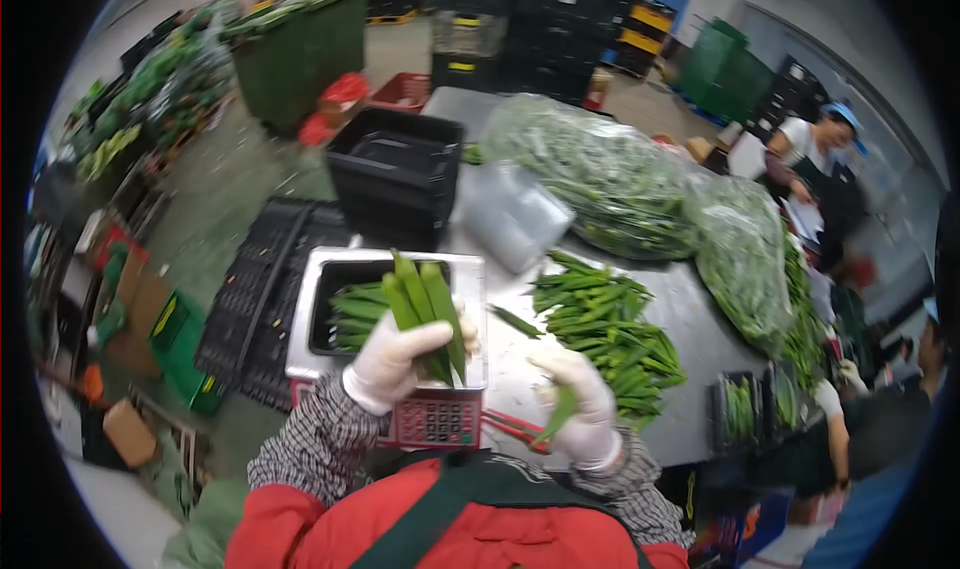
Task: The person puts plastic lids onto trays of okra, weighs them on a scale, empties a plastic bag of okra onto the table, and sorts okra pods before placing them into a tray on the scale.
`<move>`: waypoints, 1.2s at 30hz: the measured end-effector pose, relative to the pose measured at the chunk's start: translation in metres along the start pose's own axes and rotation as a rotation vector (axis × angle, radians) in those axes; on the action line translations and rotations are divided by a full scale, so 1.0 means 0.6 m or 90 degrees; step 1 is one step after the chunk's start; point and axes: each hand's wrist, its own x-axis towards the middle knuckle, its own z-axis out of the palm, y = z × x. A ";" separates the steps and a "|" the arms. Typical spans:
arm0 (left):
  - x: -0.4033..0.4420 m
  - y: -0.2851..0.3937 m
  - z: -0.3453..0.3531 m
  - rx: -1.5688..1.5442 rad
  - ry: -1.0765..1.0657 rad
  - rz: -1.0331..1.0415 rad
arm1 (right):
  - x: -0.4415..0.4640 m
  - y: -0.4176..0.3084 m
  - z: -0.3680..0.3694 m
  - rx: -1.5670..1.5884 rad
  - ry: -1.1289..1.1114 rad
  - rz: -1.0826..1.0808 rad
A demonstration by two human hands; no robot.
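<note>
My left hand [395, 359], in a white glove, is closed around several long green okra pods [425, 304], held upright over the scale. Beneath it, a black tray [322, 314] with more pods sits on the metal plate of the scale [304, 309], whose red keypad [432, 421] faces me. My right hand [585, 409], gloved too, holds a single green pod [560, 415] pointing down, to the right of the scale. A large loose pile of okra [610, 339] lies on the steel table just beyond my right hand.
Black crates [395, 169] and clear plastic lids [515, 214] stand behind the scale. Big plastic bags of okra [600, 179] line the table's back. Two filled trays [740, 409] are at the right, near a co-worker's gloved hand [828, 399]. Another person [815, 154] stands farther back.
</note>
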 end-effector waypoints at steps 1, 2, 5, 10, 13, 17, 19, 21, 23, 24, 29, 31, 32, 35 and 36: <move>-0.004 0.033 -0.007 0.132 0.013 0.070 | -0.022 0.024 -0.008 0.043 0.021 0.099; -0.008 0.058 -0.011 0.329 0.034 0.160 | -0.031 0.029 -0.010 0.056 0.044 0.182; -0.004 0.117 -0.040 1.030 0.028 0.370 | -0.051 0.053 -0.014 0.050 0.048 0.313; 0.024 0.094 -0.118 1.246 -0.081 0.112 | -0.064 0.079 -0.010 0.025 -0.007 0.332; 0.007 0.144 -0.106 1.079 -0.048 0.263 | -0.057 0.077 -0.011 0.040 -0.001 0.350; -0.034 0.202 -0.099 0.864 0.140 0.275 | -0.041 0.067 -0.016 0.065 0.006 0.427; -0.047 0.202 -0.131 0.917 0.210 0.324 | -0.039 0.074 -0.019 0.066 0.002 0.455; -0.061 0.197 -0.145 0.988 0.259 0.338 | -0.042 0.090 -0.021 0.020 -0.003 0.442; -0.070 0.188 -0.157 1.042 0.285 0.350 | -0.050 0.113 -0.022 -0.031 -0.018 0.422; -0.074 0.183 -0.157 1.069 0.305 0.351 | -0.046 0.109 -0.018 -0.020 -0.010 0.431; -0.077 0.164 -0.159 1.111 0.250 0.397 | -0.059 0.128 -0.018 -0.048 -0.028 0.453; -0.068 0.153 -0.156 1.116 0.205 0.419 | -0.064 0.138 -0.020 -0.047 -0.027 0.451; -0.064 0.151 -0.145 1.105 0.164 0.424 | -0.064 0.143 -0.015 -0.042 -0.024 0.431; -0.039 0.116 -0.142 1.106 0.087 0.450 | -0.092 0.187 -0.031 -0.130 -0.050 0.369; -0.032 0.105 -0.136 1.136 0.069 0.441 | -0.080 0.168 -0.029 -0.181 -0.078 0.352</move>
